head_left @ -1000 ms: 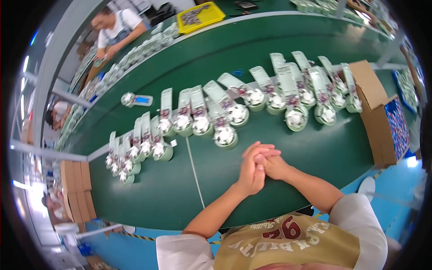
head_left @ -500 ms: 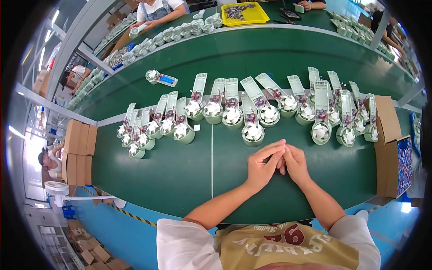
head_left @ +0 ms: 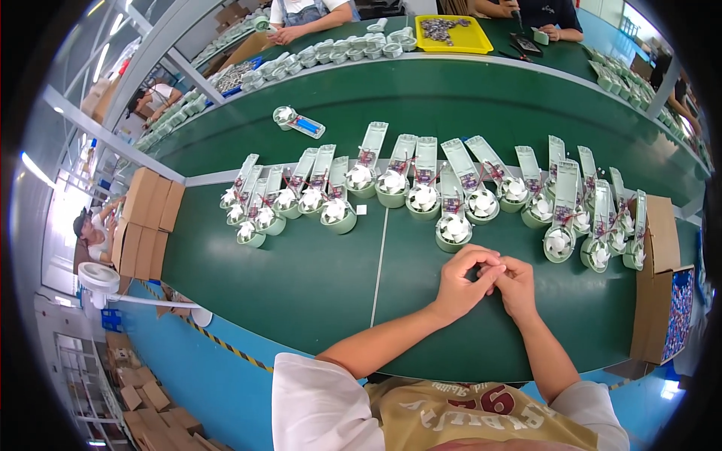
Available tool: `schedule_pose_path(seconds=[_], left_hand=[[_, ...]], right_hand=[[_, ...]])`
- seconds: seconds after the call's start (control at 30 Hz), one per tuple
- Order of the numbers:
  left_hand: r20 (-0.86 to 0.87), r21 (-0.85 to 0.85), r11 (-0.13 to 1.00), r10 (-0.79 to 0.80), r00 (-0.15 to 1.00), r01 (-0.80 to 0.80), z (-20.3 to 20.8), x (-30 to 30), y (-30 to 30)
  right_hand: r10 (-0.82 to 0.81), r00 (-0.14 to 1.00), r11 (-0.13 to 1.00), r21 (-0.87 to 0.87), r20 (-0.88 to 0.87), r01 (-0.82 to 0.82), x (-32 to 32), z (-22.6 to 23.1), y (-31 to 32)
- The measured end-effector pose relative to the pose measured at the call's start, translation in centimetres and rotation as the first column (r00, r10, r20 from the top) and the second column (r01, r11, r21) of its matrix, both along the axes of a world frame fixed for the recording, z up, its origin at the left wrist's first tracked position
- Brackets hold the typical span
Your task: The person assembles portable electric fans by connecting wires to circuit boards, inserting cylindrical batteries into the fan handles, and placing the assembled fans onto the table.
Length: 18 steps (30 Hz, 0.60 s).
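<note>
My left hand (head_left: 462,279) and my right hand (head_left: 518,287) meet over the green table, their curled fingers pressed against each other. Nothing shows between them. Just beyond my left hand lies a pale green handheld fan (head_left: 453,244) with its white blades uncovered and its handle shell open. Several more such opened fans spread in a ragged row to both sides, with small purple circuit boards and red wires in view. Off to the far left, a separate fan (head_left: 284,115) has a blue battery (head_left: 306,125) in its handle.
Cardboard boxes stand at the table's left end (head_left: 143,218) and right end (head_left: 654,301). A small white square (head_left: 362,210) lies near the fans. Across the green surface are rows of pale green housings (head_left: 338,51), a yellow tray (head_left: 481,40) of small parts, and co-workers.
The view has shifted, so the table appears farther right and lower. My hands stay together, with the fingers now curled more. Across the table, a co-worker's hand now holds a dark tool.
</note>
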<state>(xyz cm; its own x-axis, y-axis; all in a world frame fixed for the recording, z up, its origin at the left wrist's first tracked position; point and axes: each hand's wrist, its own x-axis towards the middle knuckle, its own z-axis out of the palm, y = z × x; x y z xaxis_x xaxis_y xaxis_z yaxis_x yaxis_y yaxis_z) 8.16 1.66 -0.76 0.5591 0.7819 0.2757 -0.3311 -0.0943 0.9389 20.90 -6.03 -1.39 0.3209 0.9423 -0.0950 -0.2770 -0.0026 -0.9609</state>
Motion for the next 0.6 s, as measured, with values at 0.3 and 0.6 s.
schedule_pose_path(seconds=[0.3,0.6], left_hand=[[-0.011,0.165,0.983,0.081,0.997,-0.078,0.6,0.2,0.2],[-0.018,0.225,0.967,0.127,0.992,-0.119,0.3,0.5,0.4]], right_hand=[[0.017,1.000,0.999,0.051,-0.007,-0.017,-0.3,0.5,-0.1],[0.130,0.991,0.991,0.017,-0.003,-0.130,-0.5,1.1,-0.1]])
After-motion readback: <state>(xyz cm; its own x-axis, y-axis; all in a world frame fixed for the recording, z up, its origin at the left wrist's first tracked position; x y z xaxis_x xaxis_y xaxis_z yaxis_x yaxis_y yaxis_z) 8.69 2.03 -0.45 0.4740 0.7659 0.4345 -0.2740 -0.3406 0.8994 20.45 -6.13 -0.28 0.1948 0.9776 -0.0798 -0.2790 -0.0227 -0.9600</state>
